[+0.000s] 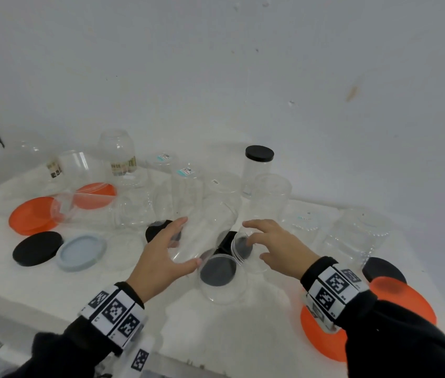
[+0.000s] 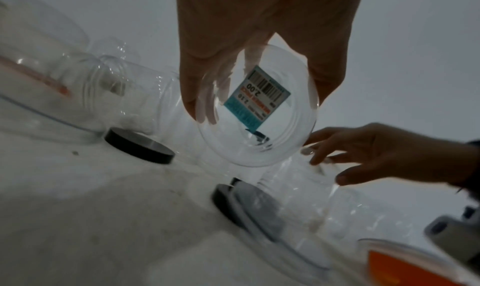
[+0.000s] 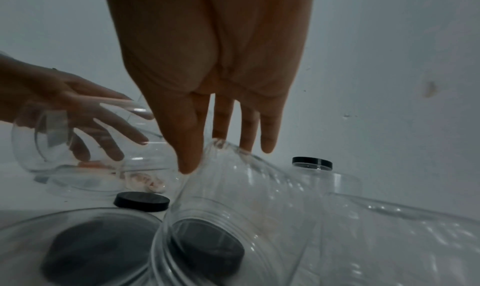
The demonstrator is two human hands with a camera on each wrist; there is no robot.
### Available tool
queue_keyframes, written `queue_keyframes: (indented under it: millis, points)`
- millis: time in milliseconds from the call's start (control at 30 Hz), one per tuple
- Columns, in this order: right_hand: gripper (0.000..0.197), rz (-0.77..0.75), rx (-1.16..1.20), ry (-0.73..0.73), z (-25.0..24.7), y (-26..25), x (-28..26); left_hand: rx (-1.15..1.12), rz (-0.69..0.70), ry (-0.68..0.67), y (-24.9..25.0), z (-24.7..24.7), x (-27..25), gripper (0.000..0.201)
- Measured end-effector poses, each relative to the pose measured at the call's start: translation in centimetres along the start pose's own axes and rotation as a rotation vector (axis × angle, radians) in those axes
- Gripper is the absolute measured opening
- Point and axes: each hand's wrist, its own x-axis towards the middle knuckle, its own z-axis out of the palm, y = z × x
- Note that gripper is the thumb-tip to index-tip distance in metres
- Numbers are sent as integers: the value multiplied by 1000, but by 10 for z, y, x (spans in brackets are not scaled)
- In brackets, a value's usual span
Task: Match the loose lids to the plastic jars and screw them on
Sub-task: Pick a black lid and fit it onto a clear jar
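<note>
My left hand [image 1: 185, 242] grips a tilted clear jar [image 1: 210, 227] with thumb and fingers round its wall; its price label [image 2: 257, 97] shows through the mouth in the left wrist view. Beside it, my right hand [image 1: 254, 240] hovers with straight fingers, the tips touching a second clear jar [image 3: 233, 198] that lies tilted on the white table [image 1: 215, 331]. A black lid [image 3: 207, 251] shows through that jar's mouth. Another open jar [image 1: 221, 279] stands in front with a dark lid seen through it. Loose black [image 1: 37, 248], pale blue [image 1: 81, 252] and orange [image 1: 32, 215] lids lie at the left.
Several clear jars crowd the back of the table, one capped with a black lid [image 1: 259, 153]. An orange lid [image 1: 401, 301] and a black lid [image 1: 384, 270] lie under my right wrist. The wall [image 1: 324, 77] rises close behind; the table's front edge [image 1: 177, 362] is near.
</note>
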Motion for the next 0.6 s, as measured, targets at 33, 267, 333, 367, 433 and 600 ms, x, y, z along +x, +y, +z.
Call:
queue_keyframes:
  millis: [33,267,333,367,433,600]
  points:
    - [34,-14,8,9,-1,-1,-3,-32,2,5,3,2,-5,83]
    - [27,87,328,263,-8,-22,-15,-222,11,84,23,9,-34,93]
    - [34,189,533,322,-13,-36,-15,-274,27,115,28,13,-40,93]
    - [40,247,650,311,-16,-43,-14,-300,37,126,30,15,-43,93]
    - [64,332,867,222,-21,-56,-11,-341,65,137,34,19,-49,89]
    - [89,399,1282,85,-25,-78,-1,-364,123,127,39,22,-53,86]
